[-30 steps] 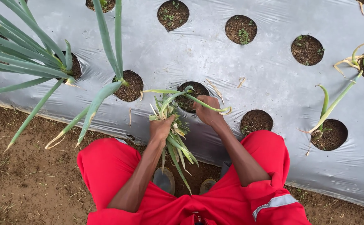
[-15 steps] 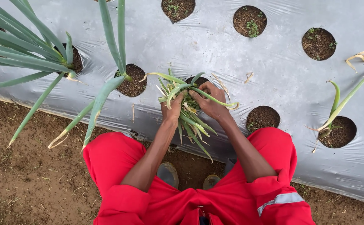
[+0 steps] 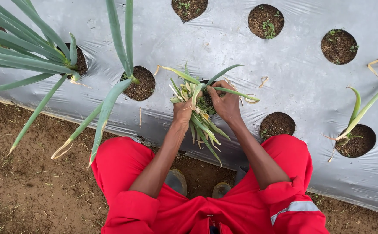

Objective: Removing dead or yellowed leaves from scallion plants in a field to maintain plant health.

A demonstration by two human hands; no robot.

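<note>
My left hand [image 3: 183, 111] grips a bundle of green onion seedlings [image 3: 202, 125] whose leaves hang down toward my knees. My right hand [image 3: 226, 102] is closed on the leaves of one seedling at a round planting hole [image 3: 207, 102] in the grey plastic mulch sheet [image 3: 223, 47]. The hole's soil is mostly hidden under both hands. Long green and yellowed leaves [image 3: 234, 92] splay out from between my fingers. I squat in red trousers at the sheet's near edge.
Tall green onion plants [image 3: 46, 52] stand in the holes to the left. A bent onion plant [image 3: 362, 112] grows at the right. Several bare soil holes [image 3: 277, 125] dot the sheet. Brown earth [image 3: 28, 190] lies in front, with my boots [image 3: 176, 180] on it.
Both hands have come together over the planting hole, and the left hand has lifted its seedling bundle up toward it. The right hand has stayed at the hole.
</note>
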